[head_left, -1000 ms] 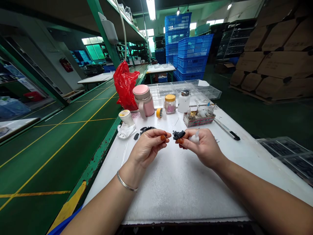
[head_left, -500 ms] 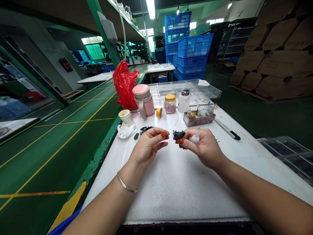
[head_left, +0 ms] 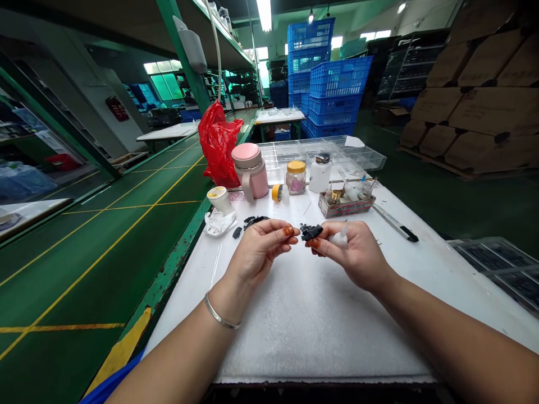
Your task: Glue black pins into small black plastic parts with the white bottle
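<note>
Above the white table (head_left: 320, 336), my right hand (head_left: 357, 252) grips a small dark piece (head_left: 312, 232) between thumb and fingers, and a translucent white bottle (head_left: 339, 238) rests within the same hand. Facing it, my left hand (head_left: 263, 249) has thumb and index finger pinched together near the dark piece; whatever it holds is too small to make out. Behind my left hand lie black pieces (head_left: 252, 221), partly hidden by the fingers, and one smaller black piece (head_left: 237, 232).
Along the back stand a lidded tub (head_left: 221, 200), pink mug (head_left: 254, 177), yellow tape roll (head_left: 277, 192), yellow-lidded jar (head_left: 296, 178), white bottle (head_left: 320, 175) and box of small bottles (head_left: 347, 206). A cutter (head_left: 396, 223) lies right. Behind is a clear divided tray (head_left: 374, 157).
The whole view has shifted slightly. My left fingertips are a little closer to the dark piece in my right hand, which keeps its grip.
</note>
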Demonstrator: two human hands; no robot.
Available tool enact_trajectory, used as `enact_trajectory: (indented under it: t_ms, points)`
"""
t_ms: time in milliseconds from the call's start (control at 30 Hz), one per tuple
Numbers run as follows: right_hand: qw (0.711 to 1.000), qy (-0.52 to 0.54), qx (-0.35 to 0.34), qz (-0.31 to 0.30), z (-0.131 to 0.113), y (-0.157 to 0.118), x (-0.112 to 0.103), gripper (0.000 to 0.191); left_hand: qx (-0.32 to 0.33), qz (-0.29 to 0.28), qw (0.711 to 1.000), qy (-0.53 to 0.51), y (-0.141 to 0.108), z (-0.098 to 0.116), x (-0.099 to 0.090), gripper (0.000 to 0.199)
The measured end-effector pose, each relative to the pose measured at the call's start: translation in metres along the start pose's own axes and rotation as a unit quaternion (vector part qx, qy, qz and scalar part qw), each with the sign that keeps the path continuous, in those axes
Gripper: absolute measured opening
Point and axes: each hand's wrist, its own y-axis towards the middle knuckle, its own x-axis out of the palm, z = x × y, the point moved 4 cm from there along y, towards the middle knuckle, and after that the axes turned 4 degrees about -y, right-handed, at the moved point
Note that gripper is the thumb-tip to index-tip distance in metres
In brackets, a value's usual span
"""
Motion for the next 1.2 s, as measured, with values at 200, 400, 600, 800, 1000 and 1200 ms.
enact_trajectory:
  t_ms: [200,400,600,800,1000,1200]
  points:
    - [1.000,0.001,-0.001,0.000,0.0010,-0.0004,-0.0001,0.027,-0.009,0.000,1.000,-0.008,-0.0001,-0.0011,-0.0008,0.023]
    - [1.000,0.007,-0.002,0.004,-0.0002,0.0011,0.0002,0.025,-0.002,-0.003,1.000,-0.011,-0.0011,-0.0015,0.0003,0.025]
    - [1.000,0.009,-0.006,0.005,-0.0013,0.0016,0.0001,0.026,-0.007,-0.006,1.000,0.005,-0.0017,-0.0018,0.0022,0.026]
    - [1.000,0.005,-0.005,0.003,0.0004,0.0015,0.0007,0.027,-0.009,-0.013,1.000,0.003,-0.0025,-0.0019,0.0014,0.023]
    - [1.000,0.007,0.011,-0.008,-0.0010,-0.0004,0.0016,0.025,-0.020,0.012,0.999,-0.026,-0.0033,-0.0013,0.0007,0.027]
    - [1.000,0.011,0.012,-0.015,-0.0034,-0.0015,0.0021,0.022,-0.027,0.012,0.997,-0.067,-0.0029,-0.0012,0.0005,0.029]
